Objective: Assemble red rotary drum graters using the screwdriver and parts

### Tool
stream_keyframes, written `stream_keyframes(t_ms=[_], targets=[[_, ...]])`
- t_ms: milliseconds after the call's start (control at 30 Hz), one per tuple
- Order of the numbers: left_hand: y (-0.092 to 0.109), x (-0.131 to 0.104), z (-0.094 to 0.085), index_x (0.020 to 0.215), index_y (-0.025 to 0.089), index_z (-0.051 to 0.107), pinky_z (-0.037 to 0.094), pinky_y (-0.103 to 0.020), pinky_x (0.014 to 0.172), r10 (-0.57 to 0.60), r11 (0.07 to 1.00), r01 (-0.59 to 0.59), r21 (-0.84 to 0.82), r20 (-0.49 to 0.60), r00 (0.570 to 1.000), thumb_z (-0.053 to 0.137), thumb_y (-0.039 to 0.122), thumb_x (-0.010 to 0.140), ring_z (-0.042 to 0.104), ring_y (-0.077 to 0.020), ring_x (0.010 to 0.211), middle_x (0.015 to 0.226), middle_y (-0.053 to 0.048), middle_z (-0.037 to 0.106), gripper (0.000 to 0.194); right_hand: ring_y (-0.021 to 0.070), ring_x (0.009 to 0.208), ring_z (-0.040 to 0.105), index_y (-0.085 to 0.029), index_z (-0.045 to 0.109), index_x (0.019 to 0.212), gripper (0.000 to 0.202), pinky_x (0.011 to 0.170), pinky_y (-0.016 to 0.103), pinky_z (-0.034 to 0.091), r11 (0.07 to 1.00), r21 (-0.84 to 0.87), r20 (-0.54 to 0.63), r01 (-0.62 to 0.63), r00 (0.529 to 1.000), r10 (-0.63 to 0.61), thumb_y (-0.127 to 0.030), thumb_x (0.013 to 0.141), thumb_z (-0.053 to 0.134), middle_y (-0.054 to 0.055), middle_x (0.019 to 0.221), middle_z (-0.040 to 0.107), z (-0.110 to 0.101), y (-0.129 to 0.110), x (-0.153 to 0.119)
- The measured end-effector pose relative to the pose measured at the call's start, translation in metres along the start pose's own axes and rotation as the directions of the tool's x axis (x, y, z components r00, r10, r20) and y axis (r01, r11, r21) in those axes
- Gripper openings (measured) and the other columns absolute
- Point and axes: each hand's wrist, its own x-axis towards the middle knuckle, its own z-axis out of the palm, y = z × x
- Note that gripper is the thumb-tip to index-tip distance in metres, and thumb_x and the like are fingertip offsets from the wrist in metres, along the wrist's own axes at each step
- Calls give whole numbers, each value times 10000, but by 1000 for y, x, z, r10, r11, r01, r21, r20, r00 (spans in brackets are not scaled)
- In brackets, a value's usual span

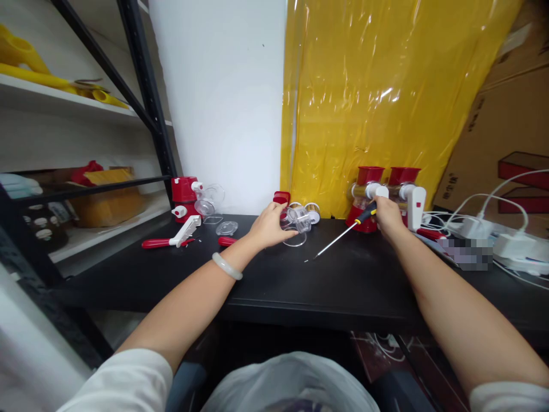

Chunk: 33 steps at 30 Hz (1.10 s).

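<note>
Screwdriver [362, 218] slants down-left from right grip [389, 217] clamping it; left grip [270, 225] clasps clear part [299, 218].

You're in a workshop, seemingly: black worktop [266, 286], screwdriver [362, 218], loose plastic parts [226, 229], open shelving [64, 92], big cardboard carton [493, 137]

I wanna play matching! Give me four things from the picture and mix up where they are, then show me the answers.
Things:
1. screwdriver
2. pale bracelet
3. clear plastic part
4. yellow sheet

Places:
A. around the left forearm
B. upright behind the black table
C. gripped in the right hand
D. right by the thumb of the left hand

Right pairs: 1-C, 2-A, 3-D, 4-B
</note>
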Motion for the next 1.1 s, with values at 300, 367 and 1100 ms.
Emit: stream_keyframes(t_ms=[300,367,1100], targets=[[0,-2,1,1351,172,406,473,-383,934,21,1000,-21,6,2,1000,691,524,694,551,-268,1124,1249,-119,537,798,126,379,442,-198,560,601,269,373,248,313,994,-111,4,-20,1000,20,-316,832,485,-15,417,476,9,0,-9],[-1,-1,1,1347,179,407,474,-383,930,14,1000,-14,6,4,1000,683,507,709,553,-272,1137,1262,-123,543,769,132,368,442,-205,542,595,284,367,252,314,994,-103,15,-19,1000,21,-336,840,480,-15,407,469,10,2,-8],[23,-4,-14,1251,199,535,392,-424,1032,206,979,-205,18,-118,971,570,455,847,473,-250,1220,1266,-111,543,480,134,365,432,-201,554,635,251,345,251,309,999,30,-25,-25,999,26,-330,831,463,-19,393,451,8,-1,-8]])
